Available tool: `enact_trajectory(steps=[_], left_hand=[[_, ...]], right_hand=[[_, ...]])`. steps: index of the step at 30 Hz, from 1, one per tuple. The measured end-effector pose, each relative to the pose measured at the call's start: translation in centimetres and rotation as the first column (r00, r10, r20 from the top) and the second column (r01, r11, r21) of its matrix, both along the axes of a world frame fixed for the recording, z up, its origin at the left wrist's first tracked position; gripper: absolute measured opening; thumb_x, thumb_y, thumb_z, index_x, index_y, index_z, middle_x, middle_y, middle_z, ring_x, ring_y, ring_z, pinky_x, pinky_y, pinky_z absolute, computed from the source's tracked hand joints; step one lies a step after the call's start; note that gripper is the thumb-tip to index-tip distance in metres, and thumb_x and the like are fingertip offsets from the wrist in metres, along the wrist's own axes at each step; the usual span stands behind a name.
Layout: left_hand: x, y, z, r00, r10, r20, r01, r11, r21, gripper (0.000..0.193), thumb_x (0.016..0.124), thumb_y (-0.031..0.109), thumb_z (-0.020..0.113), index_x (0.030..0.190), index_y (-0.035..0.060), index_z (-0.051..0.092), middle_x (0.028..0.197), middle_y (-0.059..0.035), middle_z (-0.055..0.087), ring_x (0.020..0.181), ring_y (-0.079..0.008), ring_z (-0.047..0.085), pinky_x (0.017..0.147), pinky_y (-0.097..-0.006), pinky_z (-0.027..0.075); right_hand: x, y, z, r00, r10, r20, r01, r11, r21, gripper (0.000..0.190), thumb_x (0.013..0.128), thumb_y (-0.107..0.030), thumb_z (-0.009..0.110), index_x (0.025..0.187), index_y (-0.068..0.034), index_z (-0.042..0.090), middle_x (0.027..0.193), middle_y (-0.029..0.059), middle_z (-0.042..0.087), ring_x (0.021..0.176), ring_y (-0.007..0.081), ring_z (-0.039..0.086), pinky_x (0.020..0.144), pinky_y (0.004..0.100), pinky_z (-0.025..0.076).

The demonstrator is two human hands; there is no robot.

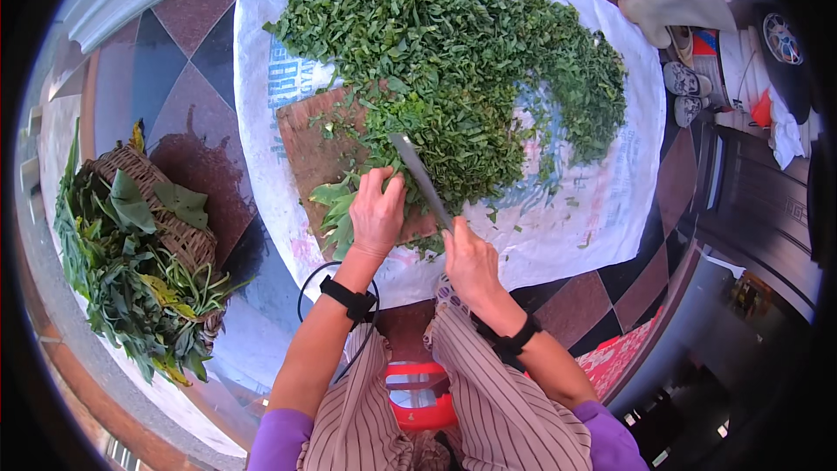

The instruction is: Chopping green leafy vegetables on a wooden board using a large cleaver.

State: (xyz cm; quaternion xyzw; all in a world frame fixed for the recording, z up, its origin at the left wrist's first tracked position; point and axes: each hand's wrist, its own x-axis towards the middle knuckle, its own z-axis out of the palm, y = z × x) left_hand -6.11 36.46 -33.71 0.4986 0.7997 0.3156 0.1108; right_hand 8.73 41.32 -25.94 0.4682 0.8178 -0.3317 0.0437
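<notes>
My left hand [378, 209] presses a bunch of green leaves [337, 212] onto a wooden cutting board [314, 137]. In my right hand [472, 261] is the handle of a knife [422, 180], its blade pointing away from me, just right of my left fingers. Chopped greens [444, 33] lie in a broad heap across the board's right side and beyond it. Board and heap rest on a white woven plastic sack [608, 222] with faded print. The board's right part is hidden under the cut leaves.
A wicker basket [196, 235] of whole leafy stems stands on the tiled floor at left. Pale rubber boots [686, 10] and patterned shoes [685, 82] are at upper right. A red plastic stool [422, 413] shows between my legs. A dark cable [304, 301] loops by my left wrist.
</notes>
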Motion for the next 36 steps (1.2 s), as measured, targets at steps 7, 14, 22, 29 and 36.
enact_trajectory(steps=[7, 14, 22, 29, 36], left_hand=[[0.0, 0.3, 0.2, 1.000, 0.014, -0.003, -0.014, 1.000, 0.011, 0.017, 0.074, 0.007, 0.066, 0.090, 0.0065, 0.060, 0.096, -0.0069, 0.057, 0.085, -0.0258, 0.057, 0.063, -0.0359, 0.049], [-0.3, -0.4, 0.1, 1.000, 0.028, 0.011, -0.029, 1.000, 0.008, 0.018, 0.074, 0.006, 0.067, 0.091, 0.0072, 0.061, 0.096, -0.0057, 0.057, 0.084, -0.0247, 0.058, 0.062, -0.0352, 0.049], [0.2, 0.4, 0.4, 0.999, 0.043, 0.028, -0.043, 0.999, 0.023, 0.019, 0.075, 0.007, 0.067, 0.092, 0.0065, 0.061, 0.096, -0.0067, 0.057, 0.084, -0.0260, 0.057, 0.064, -0.0361, 0.049], [0.7, -0.2, -0.1, 0.998, 0.059, 0.023, -0.058, 0.998, -0.010, 0.022, 0.076, 0.006, 0.065, 0.098, 0.0052, 0.061, 0.103, -0.0101, 0.056, 0.089, -0.0284, 0.057, 0.070, -0.0372, 0.050], [0.1, -0.4, -0.3, 1.000, 0.006, 0.029, -0.006, 1.000, 0.005, 0.023, 0.076, 0.004, 0.064, 0.098, 0.0041, 0.059, 0.103, -0.0120, 0.056, 0.091, -0.0308, 0.056, 0.073, -0.0378, 0.049]], right_hand=[[-6.1, 2.8, -4.0, 0.996, 0.089, -0.017, -0.086, 0.986, 0.142, 0.010, 0.092, -0.013, 0.046, 0.095, -0.003, 0.044, 0.076, 0.0216, 0.062, 0.065, 0.0415, 0.061, 0.055, 0.0488, 0.049], [-1.1, 2.0, 0.3, 0.990, -0.061, -0.125, 0.058, 0.998, -0.027, 0.016, 0.092, -0.016, 0.050, 0.094, 0.000, 0.048, 0.073, 0.0238, 0.061, 0.064, 0.0433, 0.060, 0.055, 0.0504, 0.047], [-2.0, -0.1, -2.8, 0.987, -0.125, -0.099, 0.122, 0.992, -0.036, 0.019, 0.090, -0.011, 0.053, 0.104, 0.001, 0.048, 0.068, 0.0239, 0.060, 0.065, 0.0426, 0.060, 0.054, 0.0504, 0.046], [-3.3, -0.5, -4.0, 0.986, -0.126, -0.111, 0.134, 0.989, 0.069, 0.019, 0.089, -0.013, 0.053, 0.103, 0.000, 0.048, 0.072, 0.0233, 0.061, 0.066, 0.0432, 0.060, 0.055, 0.0511, 0.046], [-3.3, 0.2, -1.4, 0.994, -0.110, -0.015, 0.108, 0.988, -0.109, 0.020, 0.090, -0.013, 0.052, 0.104, 0.001, 0.048, 0.073, 0.0234, 0.062, 0.067, 0.0438, 0.060, 0.057, 0.0515, 0.047]])
